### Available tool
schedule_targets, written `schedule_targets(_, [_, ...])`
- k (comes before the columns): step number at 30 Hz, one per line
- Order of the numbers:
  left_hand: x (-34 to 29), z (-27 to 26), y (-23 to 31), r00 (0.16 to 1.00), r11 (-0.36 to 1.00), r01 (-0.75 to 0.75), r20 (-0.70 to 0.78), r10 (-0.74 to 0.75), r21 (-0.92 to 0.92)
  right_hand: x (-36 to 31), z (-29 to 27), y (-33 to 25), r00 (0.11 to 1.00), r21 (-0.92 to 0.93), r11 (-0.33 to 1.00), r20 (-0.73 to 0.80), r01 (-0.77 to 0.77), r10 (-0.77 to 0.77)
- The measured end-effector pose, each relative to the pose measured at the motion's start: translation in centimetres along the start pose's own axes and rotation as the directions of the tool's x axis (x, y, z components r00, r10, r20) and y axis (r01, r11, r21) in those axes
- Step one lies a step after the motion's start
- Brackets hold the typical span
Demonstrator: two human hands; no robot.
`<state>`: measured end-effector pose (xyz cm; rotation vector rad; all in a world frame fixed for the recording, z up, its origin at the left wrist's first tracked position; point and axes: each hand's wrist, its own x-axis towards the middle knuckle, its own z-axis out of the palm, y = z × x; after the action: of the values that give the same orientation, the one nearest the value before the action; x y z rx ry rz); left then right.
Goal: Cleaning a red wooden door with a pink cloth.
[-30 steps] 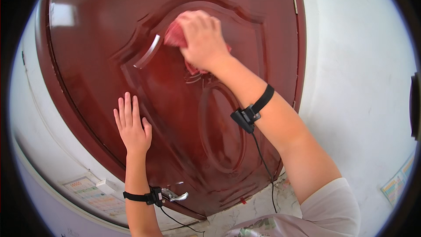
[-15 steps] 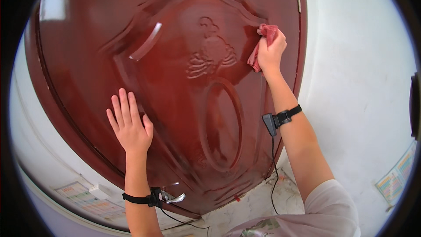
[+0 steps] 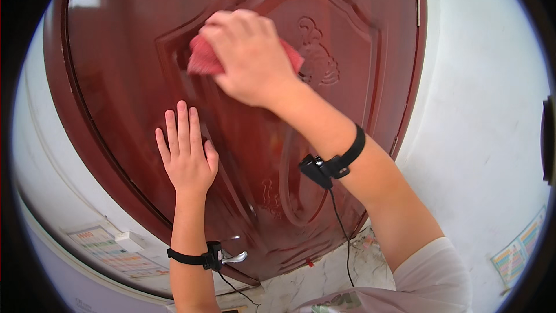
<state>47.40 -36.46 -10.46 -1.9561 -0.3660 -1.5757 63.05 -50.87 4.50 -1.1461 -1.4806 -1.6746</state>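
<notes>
A glossy reddish-brown door (image 3: 243, 145) with raised mouldings and a carved ornament fills the middle of the view. My right hand (image 3: 249, 52) is closed over a red cloth (image 3: 204, 58) and presses it on the upper left of the moulded panel. Parts of the cloth stick out on both sides of the hand, which is slightly blurred. My left hand (image 3: 188, 159) lies flat on the door's left side, lower than the right, fingers stretched out and holding nothing. A silver door handle (image 3: 234, 258) shows beside my left forearm.
White wall (image 3: 475, 110) borders the door on the right. Printed charts hang at lower left (image 3: 113, 249) and lower right (image 3: 515, 258). A small white box (image 3: 130, 241) is fixed by the left chart. Black straps with cabled devices sit on both forearms, including the right device (image 3: 317, 171).
My right hand has swept the cloth from the panel's upper right across to its upper left. The left hand stays flat on the door; the whole view has shifted slightly.
</notes>
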Motion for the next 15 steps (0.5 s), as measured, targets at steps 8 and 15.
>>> schedule_targets(8, [-0.2,0.1,-0.2,1.0,1.0,-0.004,0.019,0.003,0.021,0.1,-1.5,3.8,0.994,0.05,0.993,0.0,0.11,-0.11])
schedule_targets(15, [0.2,0.0,0.2,0.999,0.999,-0.032,-0.001,0.032,0.04,-4.5,-7.3,16.6,0.946,-0.134,0.948,-0.196,-0.288,0.259])
